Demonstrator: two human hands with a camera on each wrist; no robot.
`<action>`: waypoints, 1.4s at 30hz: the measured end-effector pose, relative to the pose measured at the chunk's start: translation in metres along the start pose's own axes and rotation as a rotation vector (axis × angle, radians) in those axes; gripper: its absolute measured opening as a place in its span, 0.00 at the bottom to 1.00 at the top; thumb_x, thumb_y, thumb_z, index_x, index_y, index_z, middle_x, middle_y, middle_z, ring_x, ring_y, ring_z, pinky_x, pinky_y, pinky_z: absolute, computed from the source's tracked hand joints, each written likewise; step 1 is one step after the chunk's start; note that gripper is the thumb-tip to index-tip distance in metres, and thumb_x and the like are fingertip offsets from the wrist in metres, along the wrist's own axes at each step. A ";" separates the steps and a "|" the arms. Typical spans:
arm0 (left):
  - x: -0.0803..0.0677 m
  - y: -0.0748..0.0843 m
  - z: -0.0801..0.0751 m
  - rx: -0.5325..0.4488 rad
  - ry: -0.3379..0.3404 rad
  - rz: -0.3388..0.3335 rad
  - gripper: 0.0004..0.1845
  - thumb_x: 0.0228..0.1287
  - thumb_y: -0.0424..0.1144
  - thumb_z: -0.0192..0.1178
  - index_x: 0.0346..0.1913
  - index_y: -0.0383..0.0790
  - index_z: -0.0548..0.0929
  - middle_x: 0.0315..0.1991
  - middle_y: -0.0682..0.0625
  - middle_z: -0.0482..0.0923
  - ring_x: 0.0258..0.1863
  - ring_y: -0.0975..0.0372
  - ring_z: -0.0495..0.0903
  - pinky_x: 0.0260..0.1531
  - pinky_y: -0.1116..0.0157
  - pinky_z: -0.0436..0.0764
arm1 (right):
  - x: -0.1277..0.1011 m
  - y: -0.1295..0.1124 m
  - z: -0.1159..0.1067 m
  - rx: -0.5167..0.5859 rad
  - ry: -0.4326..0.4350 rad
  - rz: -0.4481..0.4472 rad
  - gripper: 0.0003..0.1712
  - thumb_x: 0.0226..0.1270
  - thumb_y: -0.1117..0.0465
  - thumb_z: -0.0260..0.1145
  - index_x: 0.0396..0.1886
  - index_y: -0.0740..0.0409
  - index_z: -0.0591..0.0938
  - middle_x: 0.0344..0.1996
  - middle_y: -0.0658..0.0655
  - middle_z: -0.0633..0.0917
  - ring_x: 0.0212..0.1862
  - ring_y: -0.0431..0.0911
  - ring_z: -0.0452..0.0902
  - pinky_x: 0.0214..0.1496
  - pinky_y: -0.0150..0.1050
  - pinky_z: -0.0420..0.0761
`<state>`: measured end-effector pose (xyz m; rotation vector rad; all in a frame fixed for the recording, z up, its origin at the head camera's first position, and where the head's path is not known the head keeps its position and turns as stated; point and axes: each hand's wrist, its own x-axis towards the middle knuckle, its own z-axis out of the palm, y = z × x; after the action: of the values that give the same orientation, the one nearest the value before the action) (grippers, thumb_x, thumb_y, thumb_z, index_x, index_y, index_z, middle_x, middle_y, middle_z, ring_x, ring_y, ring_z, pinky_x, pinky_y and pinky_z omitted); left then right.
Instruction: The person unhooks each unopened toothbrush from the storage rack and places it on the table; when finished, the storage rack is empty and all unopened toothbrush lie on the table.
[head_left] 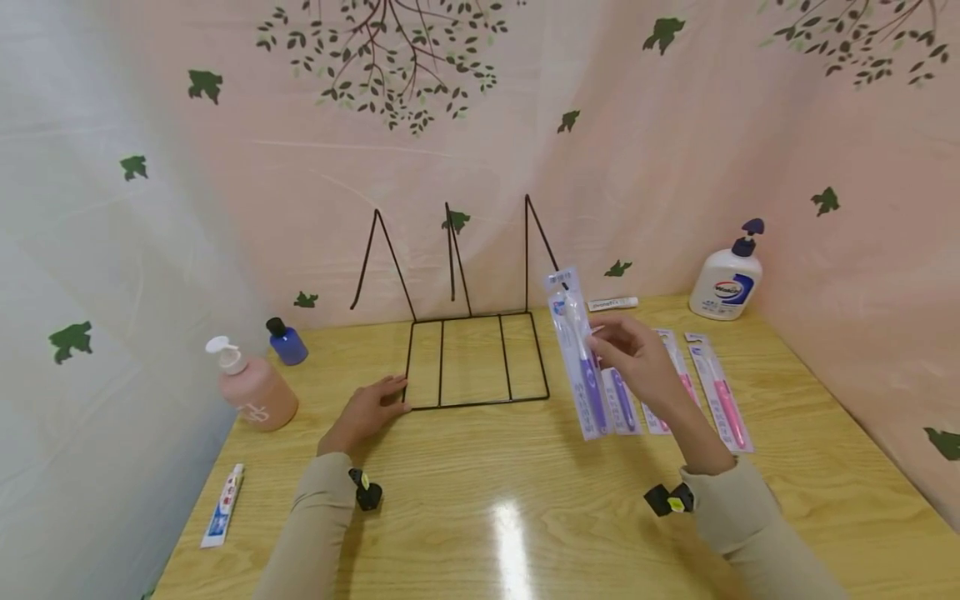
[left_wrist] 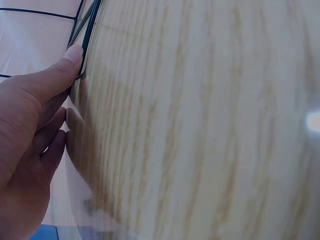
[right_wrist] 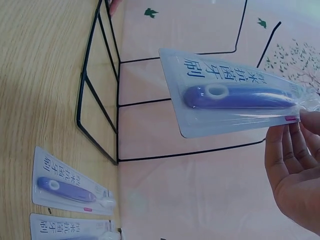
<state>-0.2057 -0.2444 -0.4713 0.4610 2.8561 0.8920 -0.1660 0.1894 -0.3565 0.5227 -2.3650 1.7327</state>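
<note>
My right hand pinches the edge of a packaged purple toothbrush, fingers and thumb at the upper part of the pack. It is held up in front of the right side of a black wire rack, near the rack's right hook. The right wrist view shows the pack's purple handle end pointing away from the hand. At the rack's front left corner is my left hand, its thumb on the wire and the other fingers beside it. The rack stands on the wooden table.
More packaged toothbrushes, one purple and others pink, lie at right. A white pump bottle and a small white tube stand behind them. At left are a pink pump bottle, a blue bottle and a toothpaste tube.
</note>
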 end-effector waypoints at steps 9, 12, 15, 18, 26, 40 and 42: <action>0.000 0.000 0.000 -0.002 -0.003 -0.008 0.31 0.66 0.44 0.60 0.69 0.36 0.68 0.71 0.43 0.62 0.72 0.46 0.57 0.69 0.43 0.56 | -0.014 -0.005 -0.008 -0.007 0.026 -0.027 0.17 0.71 0.60 0.60 0.56 0.60 0.77 0.37 0.42 0.84 0.34 0.40 0.80 0.37 0.33 0.84; 0.000 0.000 -0.001 0.004 -0.005 -0.002 0.31 0.66 0.44 0.60 0.69 0.35 0.68 0.71 0.42 0.62 0.72 0.45 0.57 0.68 0.43 0.57 | -0.020 -0.003 -0.016 -0.009 0.044 -0.031 0.18 0.71 0.61 0.60 0.57 0.62 0.76 0.37 0.42 0.84 0.35 0.39 0.81 0.38 0.32 0.84; 0.000 0.000 -0.001 -0.003 -0.006 0.000 0.31 0.66 0.44 0.60 0.69 0.36 0.68 0.71 0.42 0.62 0.72 0.45 0.57 0.68 0.43 0.59 | -0.025 0.003 -0.027 -0.024 0.079 -0.016 0.18 0.71 0.60 0.60 0.57 0.62 0.76 0.37 0.42 0.83 0.36 0.38 0.81 0.39 0.31 0.84; 0.001 0.000 -0.001 -0.009 -0.009 -0.006 0.31 0.66 0.44 0.60 0.69 0.37 0.68 0.71 0.44 0.62 0.72 0.46 0.57 0.69 0.44 0.59 | -0.030 0.013 -0.043 -0.067 0.116 0.020 0.20 0.71 0.58 0.59 0.59 0.60 0.75 0.38 0.42 0.83 0.38 0.36 0.81 0.40 0.28 0.83; 0.002 -0.001 0.000 -0.004 -0.008 -0.007 0.31 0.66 0.45 0.60 0.69 0.37 0.67 0.71 0.44 0.62 0.72 0.46 0.57 0.69 0.44 0.58 | -0.044 0.047 -0.094 -0.162 0.208 0.151 0.22 0.72 0.55 0.59 0.61 0.58 0.74 0.37 0.38 0.80 0.37 0.32 0.79 0.39 0.24 0.82; 0.001 -0.002 0.000 -0.007 -0.001 -0.003 0.31 0.66 0.45 0.60 0.69 0.37 0.67 0.71 0.43 0.62 0.72 0.45 0.57 0.68 0.43 0.57 | -0.062 0.108 -0.171 -0.149 0.289 0.338 0.18 0.72 0.54 0.58 0.58 0.52 0.76 0.35 0.27 0.78 0.34 0.25 0.77 0.32 0.23 0.81; 0.001 -0.002 0.000 -0.011 -0.002 -0.002 0.31 0.66 0.45 0.60 0.69 0.37 0.67 0.71 0.43 0.62 0.72 0.45 0.57 0.68 0.43 0.57 | -0.064 0.115 -0.178 -0.177 0.276 0.386 0.20 0.72 0.52 0.57 0.59 0.55 0.74 0.33 0.25 0.77 0.33 0.24 0.76 0.32 0.23 0.81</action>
<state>-0.2067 -0.2456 -0.4727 0.4569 2.8473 0.9063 -0.1627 0.4002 -0.4244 -0.2023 -2.4932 1.5794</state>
